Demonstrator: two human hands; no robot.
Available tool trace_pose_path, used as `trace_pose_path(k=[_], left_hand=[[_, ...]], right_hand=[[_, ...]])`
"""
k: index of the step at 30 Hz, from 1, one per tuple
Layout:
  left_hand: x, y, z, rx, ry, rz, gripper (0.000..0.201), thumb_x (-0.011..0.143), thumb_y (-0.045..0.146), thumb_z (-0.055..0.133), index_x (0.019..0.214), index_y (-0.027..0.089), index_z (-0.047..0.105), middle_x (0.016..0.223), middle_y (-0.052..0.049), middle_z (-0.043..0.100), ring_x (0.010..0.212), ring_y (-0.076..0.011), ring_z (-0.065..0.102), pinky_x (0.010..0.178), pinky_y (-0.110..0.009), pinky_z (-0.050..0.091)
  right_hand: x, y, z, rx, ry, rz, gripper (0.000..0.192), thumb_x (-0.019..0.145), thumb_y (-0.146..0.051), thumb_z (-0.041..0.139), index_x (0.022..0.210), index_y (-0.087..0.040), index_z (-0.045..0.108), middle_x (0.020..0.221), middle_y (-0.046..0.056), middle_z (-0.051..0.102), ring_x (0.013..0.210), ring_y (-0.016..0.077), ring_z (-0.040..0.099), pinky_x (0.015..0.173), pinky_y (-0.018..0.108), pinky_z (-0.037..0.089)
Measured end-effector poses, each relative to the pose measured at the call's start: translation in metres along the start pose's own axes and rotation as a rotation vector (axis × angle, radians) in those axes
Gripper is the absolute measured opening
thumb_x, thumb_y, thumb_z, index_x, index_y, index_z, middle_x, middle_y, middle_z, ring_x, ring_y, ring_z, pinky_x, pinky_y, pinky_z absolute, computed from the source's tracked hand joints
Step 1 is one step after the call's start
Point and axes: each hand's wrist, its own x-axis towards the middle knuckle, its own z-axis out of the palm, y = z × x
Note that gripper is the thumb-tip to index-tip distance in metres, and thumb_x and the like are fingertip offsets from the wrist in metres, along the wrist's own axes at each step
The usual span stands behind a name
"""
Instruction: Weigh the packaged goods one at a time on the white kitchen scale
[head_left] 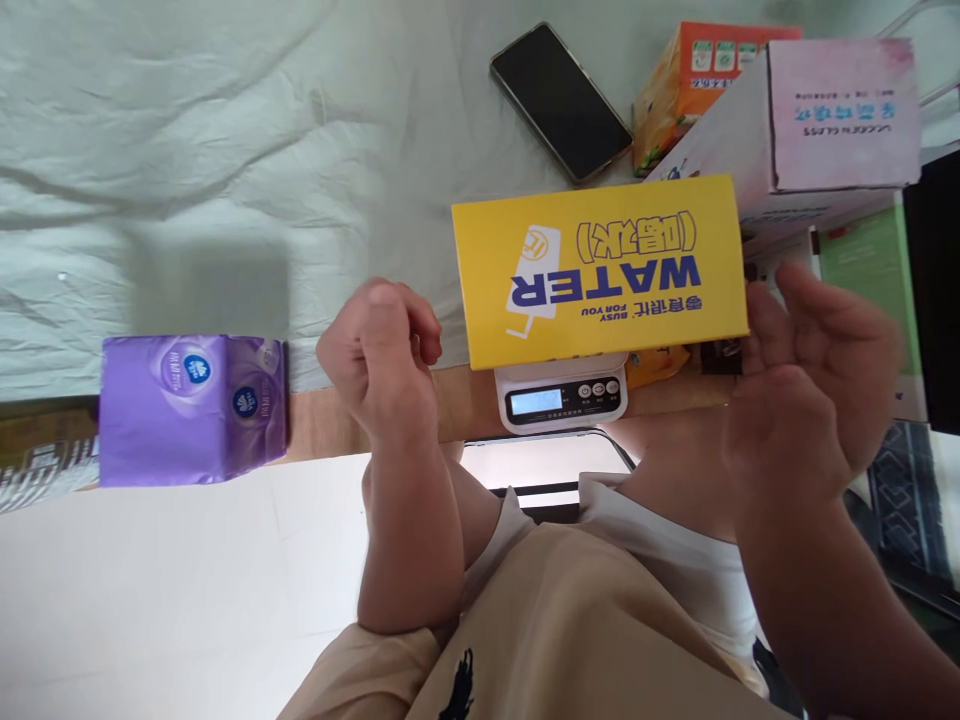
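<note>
A yellow box (600,272) printed "WATER" rests on a small white kitchen scale (561,405), its lettering upside down from here. The box hides most of the scale, but the lit display shows; its digits are too faint to read. Left of the box, apart from it, my left hand (382,355) is curled into a loose fist with nothing visible in it. My right hand (814,385) is beside the box's right end, fingers stretched and slightly bent, holding nothing. Whether its fingertips touch the box I cannot tell.
A black phone (562,100) lies beyond the box. An orange package (694,85) and a pinkish-white carton (844,120) stand back right, near a green box (866,285). A purple tissue pack (169,410) sits at the left on the wooden edge (322,420).
</note>
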Motion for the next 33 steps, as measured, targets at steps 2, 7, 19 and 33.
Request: trace_pose_path(k=[2, 7, 19, 33], left_hand=[[-0.001, -0.002, 0.001, 0.034, -0.012, 0.017, 0.065, 0.103, 0.059, 0.07, 0.054, 0.019, 0.053, 0.049, 0.002, 0.046, 0.044, -0.0085, 0.04, 0.046, -0.031, 0.023], [-0.001, -0.004, 0.003, 0.089, 0.002, 0.066, 0.065, 0.103, 0.058, 0.069, 0.055, 0.017, 0.054, 0.05, 0.002, 0.049, 0.045, -0.0074, 0.045, 0.045, -0.03, 0.026], [0.006, -0.006, -0.001, 0.032, 0.015, 0.101, 0.007, 0.092, 0.034, 0.09, 0.091, 0.028, 0.086, 0.076, 0.002, 0.078, 0.058, -0.0077, 0.068, 0.051, -0.021, 0.053], [0.001, -0.005, 0.004, 0.019, -0.054, -0.112, 0.015, 0.1, 0.04, 0.077, 0.097, 0.031, 0.088, 0.102, -0.003, 0.082, 0.096, -0.0196, 0.078, 0.079, -0.029, 0.067]], right_hand=[[0.0, -0.001, 0.0, 0.017, 0.005, 0.016, 0.045, 0.089, -0.034, 0.074, 0.134, -0.042, 0.076, 0.152, -0.003, 0.069, 0.147, 0.0267, 0.065, 0.143, 0.064, 0.032], [-0.002, -0.001, 0.001, -0.006, -0.04, 0.0, 0.047, 0.094, -0.032, 0.071, 0.14, -0.042, 0.073, 0.157, 0.0, 0.065, 0.154, 0.0301, 0.059, 0.141, 0.066, 0.036], [0.005, 0.0, 0.012, 0.035, -0.127, -0.035, 0.049, 0.093, -0.033, 0.07, 0.141, -0.043, 0.071, 0.155, -0.001, 0.067, 0.154, 0.0285, 0.059, 0.135, 0.064, 0.047], [0.002, -0.013, 0.017, 0.093, -0.252, 0.331, 0.06, 0.096, -0.047, 0.065, 0.155, -0.039, 0.059, 0.162, 0.002, 0.062, 0.155, 0.0298, 0.056, 0.129, 0.055, 0.054]])
